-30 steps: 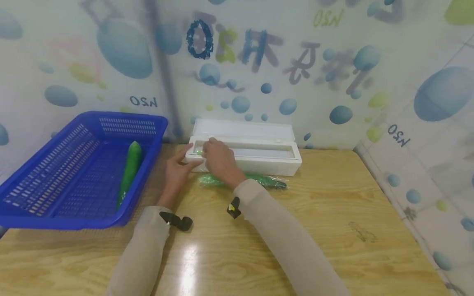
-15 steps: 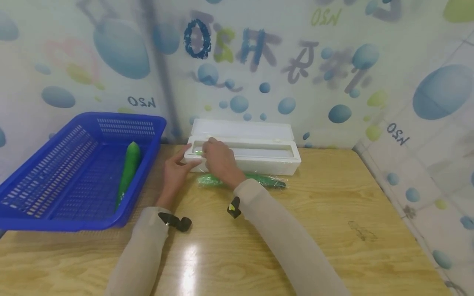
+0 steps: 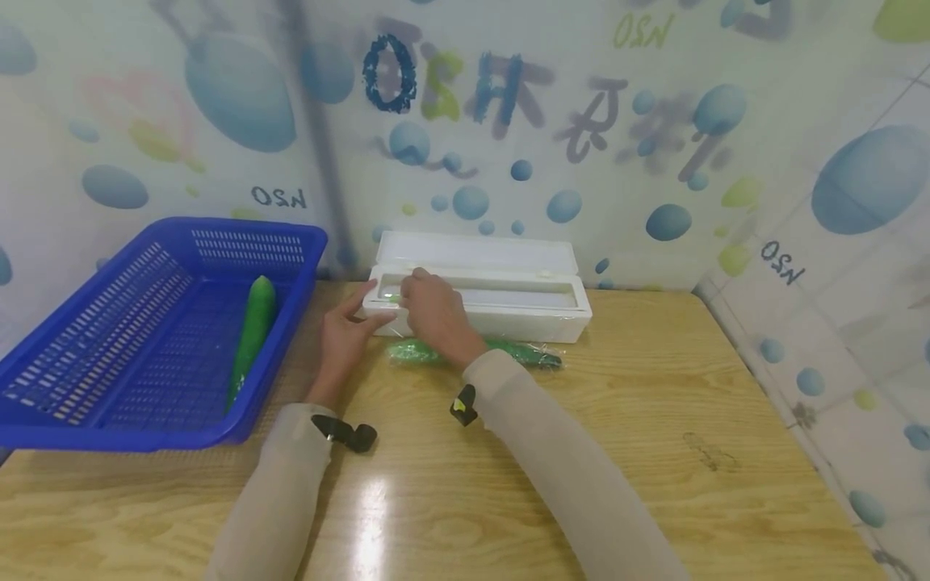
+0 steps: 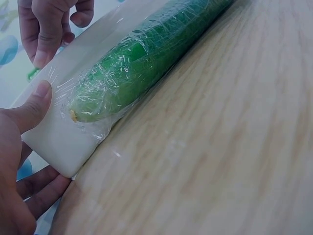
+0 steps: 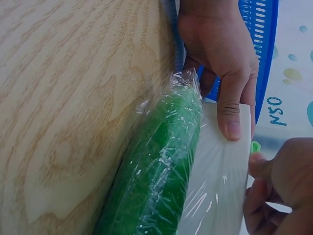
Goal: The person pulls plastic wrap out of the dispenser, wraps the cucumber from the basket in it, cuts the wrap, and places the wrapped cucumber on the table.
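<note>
A long white cling film box (image 3: pixel 508 327) stands at the back of the table with its lid (image 3: pixel 479 252) raised. My left hand (image 3: pixel 344 339) grips the box's left end, thumb (image 4: pixel 36 105) on its front face and fingers around the end. Curled over the left part of the slot, my right hand (image 3: pixel 436 313) pinches a small green slider (image 5: pixel 255 146), mostly hidden by the fingers in the head view. Against the box's front lies a cucumber (image 4: pixel 124 71) wrapped in clear film, passing partly behind the right wrist in the head view.
To the left stands a blue plastic basket (image 3: pixel 119 438) with slotted sides, a second green cucumber (image 3: pixel 252 335) lying inside along its right wall. The wooden table (image 3: pixel 617 452) meets a patterned wall (image 3: pixel 508 129) behind the box and another on the right.
Both hands keep their places on the box and slider, apart from a very slight shift of the right wrist. The box, cucumbers and basket stay put.
</note>
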A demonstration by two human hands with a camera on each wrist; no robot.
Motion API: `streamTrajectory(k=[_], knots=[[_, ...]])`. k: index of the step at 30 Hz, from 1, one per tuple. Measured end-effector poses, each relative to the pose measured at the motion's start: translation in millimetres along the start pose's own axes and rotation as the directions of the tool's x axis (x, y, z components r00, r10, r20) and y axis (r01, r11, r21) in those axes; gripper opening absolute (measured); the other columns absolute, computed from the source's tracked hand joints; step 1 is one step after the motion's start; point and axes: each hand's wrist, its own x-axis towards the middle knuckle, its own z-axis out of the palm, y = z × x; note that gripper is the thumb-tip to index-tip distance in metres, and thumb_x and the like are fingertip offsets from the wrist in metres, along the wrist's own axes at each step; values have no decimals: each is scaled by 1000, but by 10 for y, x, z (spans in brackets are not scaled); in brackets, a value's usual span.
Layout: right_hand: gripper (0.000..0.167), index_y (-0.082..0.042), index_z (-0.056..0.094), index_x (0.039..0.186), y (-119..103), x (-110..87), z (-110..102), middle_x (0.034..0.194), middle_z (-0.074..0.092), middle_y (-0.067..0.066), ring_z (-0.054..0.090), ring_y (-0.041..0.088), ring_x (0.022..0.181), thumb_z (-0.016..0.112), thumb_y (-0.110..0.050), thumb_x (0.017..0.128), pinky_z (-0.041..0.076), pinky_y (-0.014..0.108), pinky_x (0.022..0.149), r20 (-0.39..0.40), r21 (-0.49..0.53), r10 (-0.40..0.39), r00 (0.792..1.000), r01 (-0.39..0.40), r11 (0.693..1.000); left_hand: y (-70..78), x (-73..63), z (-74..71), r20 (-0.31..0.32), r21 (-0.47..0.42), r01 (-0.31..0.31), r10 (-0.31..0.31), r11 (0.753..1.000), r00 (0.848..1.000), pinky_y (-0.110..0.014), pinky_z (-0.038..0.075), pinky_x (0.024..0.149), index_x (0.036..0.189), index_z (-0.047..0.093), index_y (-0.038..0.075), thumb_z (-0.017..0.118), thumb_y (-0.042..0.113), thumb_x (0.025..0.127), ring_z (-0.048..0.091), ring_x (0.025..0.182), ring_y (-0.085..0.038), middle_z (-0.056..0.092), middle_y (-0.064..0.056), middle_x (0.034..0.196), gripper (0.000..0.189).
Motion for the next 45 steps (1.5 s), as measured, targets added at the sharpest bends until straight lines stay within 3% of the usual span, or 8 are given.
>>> streamTrajectory(k=[13,23,34,41,45], knots=[[14,-12,67,103,38,-22,-3,94,53,-2,55,15,79,59,-20,95,50,28,58,-15,16,-16,1000,17,1000,30,-14,-4,1,37,28,-28,999,1000,-18,43,58,128,61,27,83,33,74,52,67,-12,57,4,132,59],[10,-11,66,99,90,-60,-27,92,52,-2,54,15,75,59,-17,95,49,27,57,-24,4,-36,999,36,999,19,-5,47,4,21,12,-12,1000,1000,-18,41,54,128,62,25,83,33,74,51,64,-11,57,4,132,59],[11,-9,65,99,109,-61,-5,91,50,-2,52,13,74,59,-18,95,47,24,56,-39,-12,-65,997,65,998,27,-17,8,4,-19,23,-23,1000,1000,-18,43,59,129,61,26,82,34,74,53,73,-13,56,5,133,59],[9,-10,65,94,135,-74,-17,90,51,-2,52,13,73,59,-17,95,47,24,56,-40,0,-58,998,58,998,20,-8,-4,14,-23,22,-21,999,1000,-16,43,66,130,61,25,82,35,75,53,88,-10,55,5,135,60],[10,-10,66,95,146,-93,-20,89,51,-2,52,13,73,59,-17,95,47,24,56,-29,9,-52,998,53,999,-2,-8,-5,13,-34,27,-26,999,1000,-16,44,63,129,62,23,83,31,74,54,83,-11,55,3,134,59]])
